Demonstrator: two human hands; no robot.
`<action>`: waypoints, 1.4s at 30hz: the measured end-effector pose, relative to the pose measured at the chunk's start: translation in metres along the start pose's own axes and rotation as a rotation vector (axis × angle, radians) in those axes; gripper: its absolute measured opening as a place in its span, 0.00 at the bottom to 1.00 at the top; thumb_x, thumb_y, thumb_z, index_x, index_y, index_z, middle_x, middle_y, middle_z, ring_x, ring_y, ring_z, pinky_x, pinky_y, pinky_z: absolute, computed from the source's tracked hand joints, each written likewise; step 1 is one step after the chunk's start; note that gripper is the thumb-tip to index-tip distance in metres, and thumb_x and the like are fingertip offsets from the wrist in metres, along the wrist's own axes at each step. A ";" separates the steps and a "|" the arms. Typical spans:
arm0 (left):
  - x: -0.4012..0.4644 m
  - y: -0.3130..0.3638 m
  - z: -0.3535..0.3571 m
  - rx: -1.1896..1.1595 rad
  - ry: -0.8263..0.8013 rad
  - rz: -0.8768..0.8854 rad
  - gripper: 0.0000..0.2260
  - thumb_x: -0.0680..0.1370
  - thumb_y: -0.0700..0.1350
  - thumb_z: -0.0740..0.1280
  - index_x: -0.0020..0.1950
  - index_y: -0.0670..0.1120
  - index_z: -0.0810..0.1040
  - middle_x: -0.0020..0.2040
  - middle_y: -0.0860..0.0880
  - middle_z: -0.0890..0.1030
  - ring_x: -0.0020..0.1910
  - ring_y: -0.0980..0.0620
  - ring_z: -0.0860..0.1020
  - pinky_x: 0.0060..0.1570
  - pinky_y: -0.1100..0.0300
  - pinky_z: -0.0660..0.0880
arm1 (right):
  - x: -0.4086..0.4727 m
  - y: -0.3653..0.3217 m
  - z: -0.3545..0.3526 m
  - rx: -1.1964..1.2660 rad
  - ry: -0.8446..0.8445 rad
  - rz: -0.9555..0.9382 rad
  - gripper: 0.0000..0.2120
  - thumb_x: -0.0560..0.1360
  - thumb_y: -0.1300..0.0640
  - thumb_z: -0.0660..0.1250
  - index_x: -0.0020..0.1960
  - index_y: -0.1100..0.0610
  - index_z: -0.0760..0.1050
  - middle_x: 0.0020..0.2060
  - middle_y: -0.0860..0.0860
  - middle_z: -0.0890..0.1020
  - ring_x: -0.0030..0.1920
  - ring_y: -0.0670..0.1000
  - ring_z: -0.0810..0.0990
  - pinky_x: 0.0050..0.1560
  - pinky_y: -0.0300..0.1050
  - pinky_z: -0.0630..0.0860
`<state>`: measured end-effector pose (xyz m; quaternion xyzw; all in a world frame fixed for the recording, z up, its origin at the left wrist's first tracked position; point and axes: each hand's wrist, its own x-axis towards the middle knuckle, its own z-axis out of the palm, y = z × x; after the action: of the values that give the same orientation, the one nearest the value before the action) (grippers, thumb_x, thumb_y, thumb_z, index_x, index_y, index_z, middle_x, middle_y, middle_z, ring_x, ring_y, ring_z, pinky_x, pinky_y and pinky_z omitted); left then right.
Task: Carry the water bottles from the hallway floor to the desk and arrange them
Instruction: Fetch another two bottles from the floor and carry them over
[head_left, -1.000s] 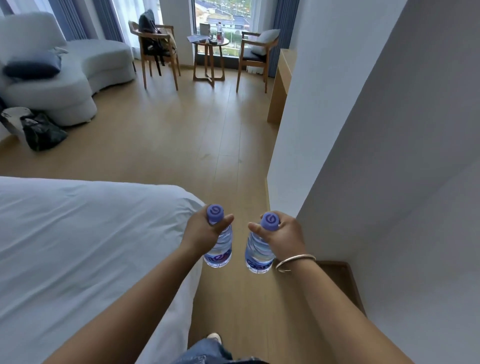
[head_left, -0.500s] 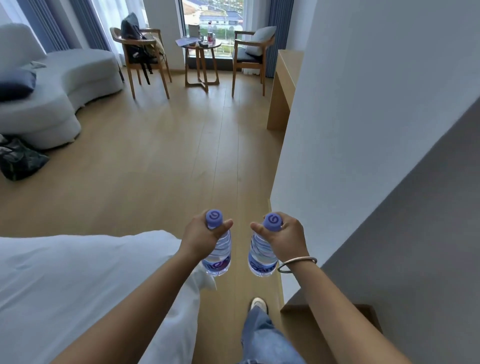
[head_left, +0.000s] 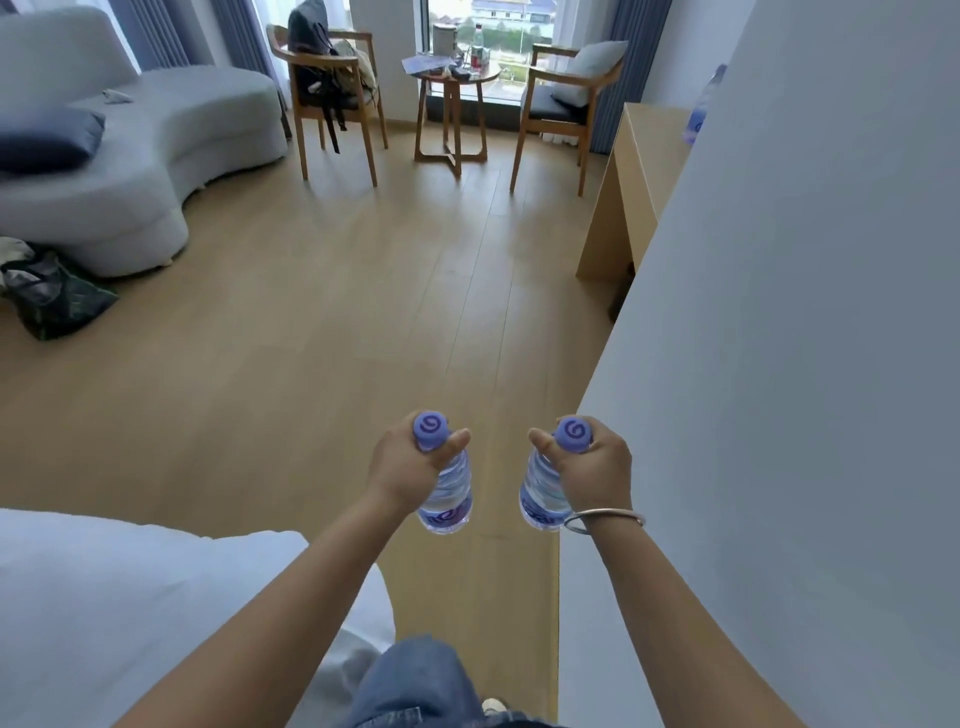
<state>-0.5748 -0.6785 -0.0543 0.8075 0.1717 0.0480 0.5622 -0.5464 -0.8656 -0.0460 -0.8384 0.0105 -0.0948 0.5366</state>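
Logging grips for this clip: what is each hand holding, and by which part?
Left hand grips one water bottle at its neck, below the purple cap; right hand grips another water bottle the same way.

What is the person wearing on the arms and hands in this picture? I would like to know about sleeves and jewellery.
Both forearms are bare, with no sleeves in view. The left hand wears nothing visible. The right hand has a thin silver bangle at the wrist. No rings, gloves or watch can be seen.
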 end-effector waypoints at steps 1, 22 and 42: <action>0.014 0.001 0.002 -0.004 -0.004 -0.013 0.13 0.71 0.48 0.73 0.43 0.39 0.77 0.37 0.46 0.76 0.37 0.49 0.73 0.43 0.50 0.74 | 0.015 0.002 0.004 0.000 -0.001 0.011 0.18 0.67 0.56 0.76 0.37 0.70 0.74 0.30 0.61 0.74 0.32 0.54 0.70 0.40 0.50 0.75; 0.419 0.078 0.050 0.014 -0.221 0.094 0.12 0.70 0.46 0.74 0.44 0.40 0.77 0.38 0.47 0.76 0.37 0.51 0.72 0.41 0.60 0.71 | 0.355 0.001 0.132 -0.013 0.109 0.074 0.19 0.66 0.55 0.76 0.38 0.70 0.74 0.34 0.66 0.78 0.38 0.65 0.76 0.42 0.54 0.76; 0.718 0.197 0.226 0.023 -0.365 0.165 0.11 0.68 0.49 0.76 0.40 0.48 0.75 0.37 0.49 0.76 0.37 0.51 0.73 0.41 0.59 0.72 | 0.682 0.046 0.094 0.007 0.287 0.181 0.12 0.67 0.57 0.75 0.42 0.65 0.77 0.37 0.62 0.81 0.38 0.59 0.78 0.36 0.30 0.72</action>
<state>0.2027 -0.7033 -0.0372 0.8204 0.0006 -0.0549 0.5691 0.1425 -0.8822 -0.0249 -0.8100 0.1621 -0.1647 0.5390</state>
